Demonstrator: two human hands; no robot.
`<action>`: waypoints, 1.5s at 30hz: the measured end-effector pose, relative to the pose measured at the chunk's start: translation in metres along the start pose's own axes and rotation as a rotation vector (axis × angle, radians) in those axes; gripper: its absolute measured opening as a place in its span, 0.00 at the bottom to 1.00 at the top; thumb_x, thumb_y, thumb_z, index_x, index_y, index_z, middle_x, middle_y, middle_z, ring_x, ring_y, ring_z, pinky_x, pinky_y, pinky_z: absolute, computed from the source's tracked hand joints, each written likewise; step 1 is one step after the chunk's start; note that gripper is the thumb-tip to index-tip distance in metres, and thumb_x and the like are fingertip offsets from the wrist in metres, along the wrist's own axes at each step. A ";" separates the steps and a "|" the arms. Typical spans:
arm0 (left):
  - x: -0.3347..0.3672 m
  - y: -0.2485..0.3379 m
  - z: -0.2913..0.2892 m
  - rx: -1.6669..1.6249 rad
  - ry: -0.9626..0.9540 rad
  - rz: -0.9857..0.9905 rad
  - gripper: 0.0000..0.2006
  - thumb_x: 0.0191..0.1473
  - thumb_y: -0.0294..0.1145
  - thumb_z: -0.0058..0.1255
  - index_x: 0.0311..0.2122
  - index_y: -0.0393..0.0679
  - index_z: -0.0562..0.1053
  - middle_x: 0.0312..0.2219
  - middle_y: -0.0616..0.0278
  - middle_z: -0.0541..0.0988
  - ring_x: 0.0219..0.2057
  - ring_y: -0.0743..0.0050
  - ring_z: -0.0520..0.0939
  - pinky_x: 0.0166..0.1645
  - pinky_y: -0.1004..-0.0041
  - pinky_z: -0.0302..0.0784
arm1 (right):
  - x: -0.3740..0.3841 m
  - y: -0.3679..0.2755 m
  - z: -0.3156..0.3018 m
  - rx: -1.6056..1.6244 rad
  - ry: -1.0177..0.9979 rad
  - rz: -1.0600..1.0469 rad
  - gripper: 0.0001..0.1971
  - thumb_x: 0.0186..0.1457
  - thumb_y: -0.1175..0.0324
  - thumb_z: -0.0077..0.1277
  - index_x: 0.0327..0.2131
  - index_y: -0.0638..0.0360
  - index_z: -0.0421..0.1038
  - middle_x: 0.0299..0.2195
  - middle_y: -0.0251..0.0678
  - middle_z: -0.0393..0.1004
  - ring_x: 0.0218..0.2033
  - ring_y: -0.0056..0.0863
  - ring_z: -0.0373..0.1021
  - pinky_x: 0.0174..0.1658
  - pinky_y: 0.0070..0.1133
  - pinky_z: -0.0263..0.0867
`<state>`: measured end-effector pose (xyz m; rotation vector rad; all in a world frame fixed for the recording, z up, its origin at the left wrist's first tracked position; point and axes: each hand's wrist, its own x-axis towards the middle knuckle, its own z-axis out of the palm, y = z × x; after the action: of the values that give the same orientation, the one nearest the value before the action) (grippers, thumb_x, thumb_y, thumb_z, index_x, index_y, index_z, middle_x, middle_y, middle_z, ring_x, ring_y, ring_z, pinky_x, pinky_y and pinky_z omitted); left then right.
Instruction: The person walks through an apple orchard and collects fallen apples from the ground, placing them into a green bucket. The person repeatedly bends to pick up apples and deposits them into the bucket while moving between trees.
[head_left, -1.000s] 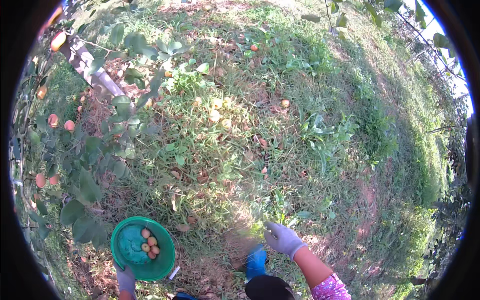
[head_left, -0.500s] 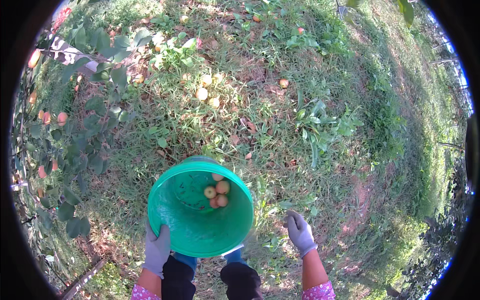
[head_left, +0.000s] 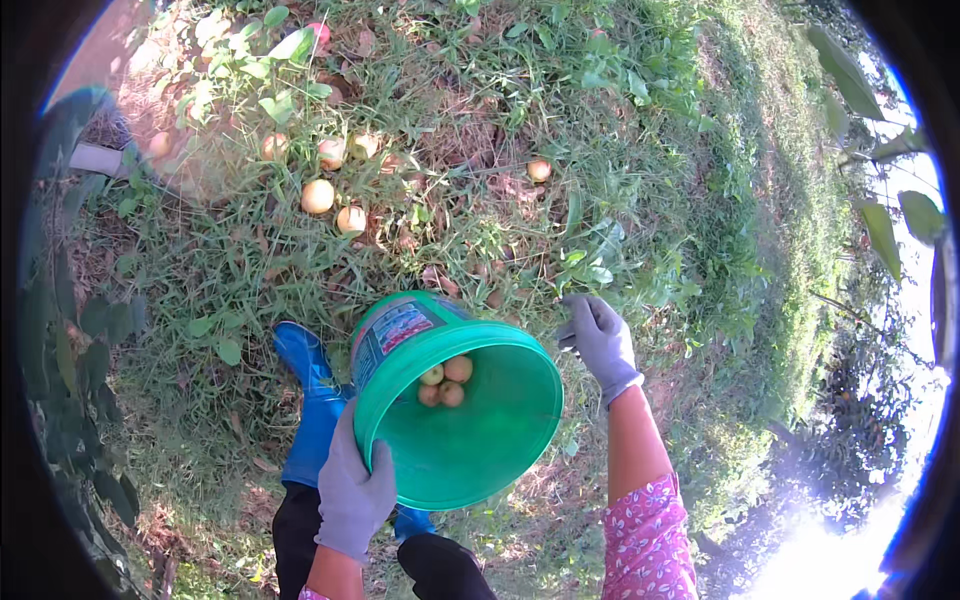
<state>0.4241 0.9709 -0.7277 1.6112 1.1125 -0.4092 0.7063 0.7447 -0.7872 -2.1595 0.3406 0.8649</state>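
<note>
Gripping a smooth green plastic bucket (head_left: 475, 455) by its rim with the gloved left hand (head_left: 358, 490), near the blue boots (head_left: 315, 425), tipped with its mouth facing back-right and long axis running away up-left. Got round fruit (head_left: 457, 369) inside, overlapping, with the bucket's underside hidden. Can't tell about any grip in the curled right hand (head_left: 605, 350) near the rim.

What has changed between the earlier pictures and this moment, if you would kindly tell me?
The green bucket has moved rightward and up, from the view's lower left toward its middle, and leans, its printed side now showing; a blue boot now appears left of it. No grasp or release is visible. The left hand stays on the bucket's rim, and apples remain inside.
</note>
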 end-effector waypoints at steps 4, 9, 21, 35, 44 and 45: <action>0.041 0.031 -0.015 0.115 -0.056 0.088 0.29 0.61 0.27 0.54 0.67 0.40 0.64 0.54 0.41 0.78 0.53 0.42 0.82 0.55 0.58 0.78 | 0.055 -0.006 0.004 -0.067 0.086 0.089 0.17 0.68 0.60 0.51 0.52 0.62 0.77 0.33 0.34 0.82 0.29 0.21 0.79 0.35 0.20 0.75; 0.075 0.067 -0.033 0.071 -0.186 -0.080 0.29 0.61 0.31 0.54 0.67 0.40 0.64 0.55 0.41 0.78 0.54 0.40 0.81 0.57 0.57 0.78 | 0.104 -0.052 0.027 -0.209 -0.074 0.119 0.19 0.68 0.58 0.51 0.53 0.62 0.76 0.40 0.33 0.82 0.38 0.22 0.80 0.37 0.21 0.75; 0.113 0.082 -0.021 0.091 0.079 -0.026 0.31 0.52 0.31 0.61 0.61 0.37 0.68 0.41 0.46 0.77 0.44 0.43 0.79 0.49 0.53 0.77 | 0.292 -0.046 0.057 -0.861 0.104 0.000 0.25 0.59 0.56 0.54 0.56 0.59 0.74 0.47 0.49 0.82 0.50 0.45 0.79 0.56 0.32 0.72; 0.110 0.071 0.012 -0.185 0.378 -0.075 0.24 0.50 0.24 0.65 0.55 0.39 0.75 0.44 0.48 0.80 0.46 0.49 0.83 0.50 0.61 0.79 | 0.196 -0.088 0.005 -0.012 -0.256 -0.045 0.28 0.54 0.63 0.67 0.55 0.66 0.72 0.42 0.37 0.81 0.40 0.27 0.77 0.45 0.27 0.73; 0.115 0.063 0.001 -0.200 0.327 -0.023 0.26 0.49 0.28 0.66 0.55 0.40 0.75 0.43 0.50 0.81 0.45 0.49 0.81 0.52 0.60 0.77 | 0.074 -0.228 0.052 -0.530 -1.059 -0.303 0.25 0.55 0.68 0.66 0.56 0.62 0.74 0.41 0.43 0.83 0.35 0.31 0.82 0.39 0.26 0.78; 0.116 0.061 0.001 -0.198 0.318 -0.004 0.26 0.49 0.28 0.66 0.55 0.40 0.75 0.44 0.49 0.81 0.45 0.49 0.81 0.52 0.59 0.77 | 0.092 -0.223 0.077 -0.579 -0.964 -0.328 0.21 0.60 0.63 0.61 0.54 0.60 0.75 0.39 0.42 0.83 0.34 0.34 0.82 0.38 0.27 0.77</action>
<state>0.5324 1.0230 -0.7790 1.5298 1.3493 -0.0412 0.8464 0.9544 -0.7610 -1.8926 -0.8028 1.8015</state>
